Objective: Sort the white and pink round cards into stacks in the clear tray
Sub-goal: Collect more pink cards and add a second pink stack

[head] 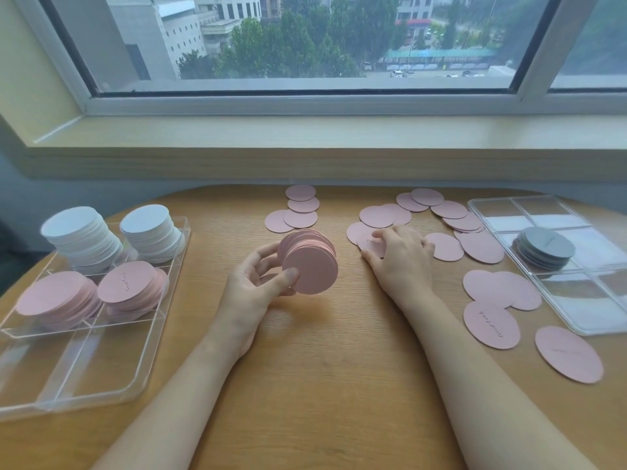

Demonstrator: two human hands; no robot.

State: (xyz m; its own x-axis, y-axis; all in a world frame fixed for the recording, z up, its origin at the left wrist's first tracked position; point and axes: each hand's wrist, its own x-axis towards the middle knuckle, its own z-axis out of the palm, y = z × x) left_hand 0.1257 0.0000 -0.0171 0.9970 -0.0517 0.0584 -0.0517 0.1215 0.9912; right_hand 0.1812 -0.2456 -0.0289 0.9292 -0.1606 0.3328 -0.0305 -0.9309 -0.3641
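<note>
**daylight from the window, wide-angle view**

soft, overcast daylight enters through the window [305, 39] ahead and spreads evenly over the wooden table [322, 368]. shadows are faint and diffuse. pale reflections wash the clear tray [78, 378] at left and the clear lid [583, 300] at right. lens distortion bows the window sill [339, 134] and the table edge. focus is slightly soft throughout, softest toward the corners.

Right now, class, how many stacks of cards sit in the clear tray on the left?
4: two white stacks in the far compartments of the clear tray, two pink stacks just nearer. None seems hidden.
</note>
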